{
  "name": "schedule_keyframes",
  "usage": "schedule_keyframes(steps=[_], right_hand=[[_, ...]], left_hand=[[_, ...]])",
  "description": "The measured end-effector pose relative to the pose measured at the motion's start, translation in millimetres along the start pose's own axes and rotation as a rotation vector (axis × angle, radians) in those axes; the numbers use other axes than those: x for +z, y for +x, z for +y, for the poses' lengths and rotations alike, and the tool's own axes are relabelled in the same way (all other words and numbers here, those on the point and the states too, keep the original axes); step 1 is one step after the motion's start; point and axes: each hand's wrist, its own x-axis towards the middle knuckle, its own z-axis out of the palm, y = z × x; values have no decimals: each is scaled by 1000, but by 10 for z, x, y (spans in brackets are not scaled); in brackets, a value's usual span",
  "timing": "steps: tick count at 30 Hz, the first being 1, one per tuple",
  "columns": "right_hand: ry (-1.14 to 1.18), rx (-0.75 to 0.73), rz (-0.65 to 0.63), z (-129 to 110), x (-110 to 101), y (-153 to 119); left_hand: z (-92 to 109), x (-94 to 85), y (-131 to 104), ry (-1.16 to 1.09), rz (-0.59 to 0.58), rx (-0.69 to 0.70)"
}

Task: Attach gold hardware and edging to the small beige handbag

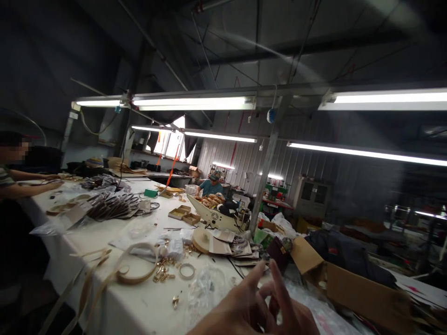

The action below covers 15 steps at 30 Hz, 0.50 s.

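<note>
My left hand and my right hand are close together at the bottom, over the table's near side. Each has one finger pointing up, while the other fingers that show are bent inward where the hands meet. Anything between them is too small or hidden to make out. Left of them lie clear plastic bags, a roll of tape and gold-coloured metal clips. Beyond my fingers are stacked beige cards and a dark purple piece.
An open cardboard box stands at the right. A cream machine, small trays and bundled strips are further back. One person works at the left edge, another sits behind the machine. Tube lights hang above.
</note>
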Motion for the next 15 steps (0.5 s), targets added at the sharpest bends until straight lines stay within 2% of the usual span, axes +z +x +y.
schedule_keyframes(steps=[2, 5, 8, 11, 15], right_hand=[[19, -21, -66, 11, -51, 45], [56, 12, -85, 15, -80, 79], [110, 50, -151, -3, -17, 55], [162, 19, -229, -27, 80, 7], [198, 20, -221, 49, 26, -12]], left_hand=[[25, 21, -17, 1, -14, 1], [88, 35, -95, 4, 63, -8], [117, 36, -167, -17, 58, -49], [81, 56, -168, -89, 41, -66], [72, -34, -209, -101, 82, -18]])
